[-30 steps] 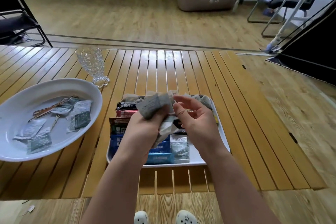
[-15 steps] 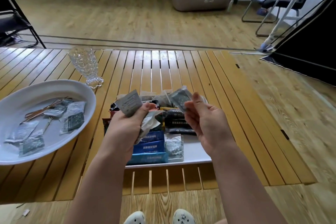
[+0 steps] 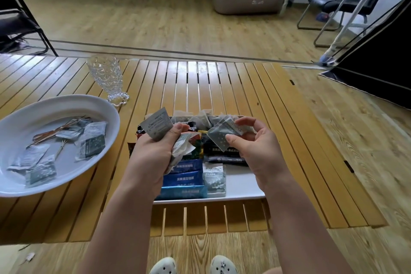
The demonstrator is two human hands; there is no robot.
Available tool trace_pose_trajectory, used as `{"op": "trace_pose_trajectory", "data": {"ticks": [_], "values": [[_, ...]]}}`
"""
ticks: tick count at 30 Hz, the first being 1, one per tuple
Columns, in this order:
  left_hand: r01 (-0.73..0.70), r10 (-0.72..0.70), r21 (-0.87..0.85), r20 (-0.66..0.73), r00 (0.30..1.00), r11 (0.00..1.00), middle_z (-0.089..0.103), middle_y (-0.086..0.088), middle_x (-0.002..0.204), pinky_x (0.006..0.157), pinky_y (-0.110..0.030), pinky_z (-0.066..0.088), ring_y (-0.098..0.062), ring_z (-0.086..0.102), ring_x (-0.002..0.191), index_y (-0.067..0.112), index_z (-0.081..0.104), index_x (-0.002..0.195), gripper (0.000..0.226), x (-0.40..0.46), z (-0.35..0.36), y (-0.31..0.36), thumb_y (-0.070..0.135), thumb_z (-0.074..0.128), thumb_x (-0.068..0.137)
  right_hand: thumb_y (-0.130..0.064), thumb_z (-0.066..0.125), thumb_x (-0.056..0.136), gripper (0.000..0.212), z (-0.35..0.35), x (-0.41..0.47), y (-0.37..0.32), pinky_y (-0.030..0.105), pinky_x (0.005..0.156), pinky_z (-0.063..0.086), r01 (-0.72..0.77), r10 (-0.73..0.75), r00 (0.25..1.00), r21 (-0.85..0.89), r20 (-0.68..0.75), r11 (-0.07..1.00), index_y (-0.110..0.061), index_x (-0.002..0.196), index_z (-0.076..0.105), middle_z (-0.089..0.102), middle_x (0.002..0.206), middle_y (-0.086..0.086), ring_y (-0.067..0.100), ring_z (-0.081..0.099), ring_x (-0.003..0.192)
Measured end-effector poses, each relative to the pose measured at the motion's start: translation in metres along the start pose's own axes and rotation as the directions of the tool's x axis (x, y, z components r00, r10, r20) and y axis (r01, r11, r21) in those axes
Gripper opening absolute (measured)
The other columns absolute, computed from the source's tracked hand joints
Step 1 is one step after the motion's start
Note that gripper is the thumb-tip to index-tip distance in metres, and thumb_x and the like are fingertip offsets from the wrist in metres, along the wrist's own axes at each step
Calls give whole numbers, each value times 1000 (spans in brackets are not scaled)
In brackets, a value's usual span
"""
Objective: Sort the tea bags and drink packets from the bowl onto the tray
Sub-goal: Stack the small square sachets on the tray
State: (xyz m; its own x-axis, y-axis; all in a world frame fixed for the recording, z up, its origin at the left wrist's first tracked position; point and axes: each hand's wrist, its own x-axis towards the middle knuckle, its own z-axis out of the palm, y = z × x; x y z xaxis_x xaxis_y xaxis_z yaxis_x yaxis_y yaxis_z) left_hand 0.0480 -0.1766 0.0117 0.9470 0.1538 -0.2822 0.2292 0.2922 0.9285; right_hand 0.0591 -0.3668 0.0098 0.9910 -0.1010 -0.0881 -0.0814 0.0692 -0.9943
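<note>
- Left hand [image 3: 155, 153] raised over the tray [image 3: 242, 191], fist clutching a bunch of packets [image 3: 158, 126]
- Right hand [image 3: 255, 147] palm-up, pinching one dark tea bag [image 3: 222, 137]

Single head-mounted wide-angle view, looking forward and steeply down from above and behind the two hands. The left hand [image 3: 153, 153] and right hand [image 3: 255, 149] sit close, at frame centre; the slatted table [image 3: 222, 87] extends beyond them, floor and chairs farther off. Straight edges bow near the borders.
</note>
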Motion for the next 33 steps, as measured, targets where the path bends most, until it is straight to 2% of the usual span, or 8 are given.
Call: {"op": "trace_pose_trajectory", "data": {"ticks": [4, 7, 11, 16, 20, 26, 30, 33], "values": [[-7, 7, -9, -1, 1000, 1000, 75, -5, 78, 39, -18, 44, -6, 64, 51, 17, 77, 91, 14, 0, 0, 0, 27, 67, 89, 3, 73, 79, 46, -3, 1, 2, 20, 74, 57, -60, 62, 998, -53, 29, 997, -21, 117, 59, 74, 100, 4, 11, 71, 90], [-1, 1, -9, -8, 1000, 1000, 74, -4, 77, 39, -18, 44, -5, 64, 52, 17, 76, 94, 15, 1, 0, 1, 27, 67, 88, -7, 76, 79, 27, -4, 0, 3, 11, 61, 52, -80, 83, 994, -51, 74, 996, -19, 102, 68, 76, 88, -2, 2, 70, 79], [12, -12, -26, -3, 1000, 1000, 74, -8, 85, 40, -18, 45, -9, 66, 60, 18, 74, 93, 13, 1, 0, 1, 28, 68, 88, -31, 75, 69, 21, -2, -2, 1, 18, 62, 53, -124, 115, 983, 55, 141, 991, -18, 86, 74, 76, 83, 1, 8, 71, 79], [17, -18, -31, -22, 1000, 999, 75, -7, 88, 45, -20, 48, -11, 70, 69, 16, 73, 100, 24, 2, 0, 1, 32, 71, 82, -22, 69, 87, 6, -1, 1, 5, 18, 64, 56, 92, -113, 993, -403, -27, 911, -27, 86, 71, 72, 85, -5, 8, 67, 85], [14, -14, -29, -19, 1000, 999, 76, -2, 82, 49, -21, 51, -7, 70, 65, 17, 75, 95, 16, 3, -1, 0, 30, 68, 87, -21, 65, 90, 14, -2, 3, 9, 22, 57, 57, -3, 8, 1000, -406, 10, 914, -28, 80, 71, 71, 83, -4, 10, 68, 79], [17, -18, -43, -30, 999, 999, 76, -6, 84, 54, -23, 52, -10, 70, 67, 13, 70, 108, 33, 4, 0, 0, 32, 72, 80, -16, 59, 94, 18, 6, 1, 24, 18, 60, 47, 22, 200, 956, -733, 215, 680, -33, 101, 65, 63, 93, -11, 4, 58, 86], [13, -15, -68, -22, 1000, 998, 75, -5, 80, 46, -19, 50, -9, 69, 63, 11, 69, 108, 36, 3, 0, 0, 33, 71, 78, -13, 66, 88, 32, 15, -1, 33, 20, 54, 39, 57, 185, 967, -859, 174, 510, -32, 108, 50, 54, 95, -7, 4, 51, 77], [11, -13, -65, -31, 999, 998, 75, -3, 77, 46, -19, 50, -8, 69, 63, 12, 69, 105, 29, 4, 0, -1, 30, 70, 83, -6, 70, 81, 36, 21, 1, 35, 25, 57, 46, 35, 103, 990, -867, 99, 497, -28, 100, 49, 55, 91, -4, 8, 52, 75]]}}
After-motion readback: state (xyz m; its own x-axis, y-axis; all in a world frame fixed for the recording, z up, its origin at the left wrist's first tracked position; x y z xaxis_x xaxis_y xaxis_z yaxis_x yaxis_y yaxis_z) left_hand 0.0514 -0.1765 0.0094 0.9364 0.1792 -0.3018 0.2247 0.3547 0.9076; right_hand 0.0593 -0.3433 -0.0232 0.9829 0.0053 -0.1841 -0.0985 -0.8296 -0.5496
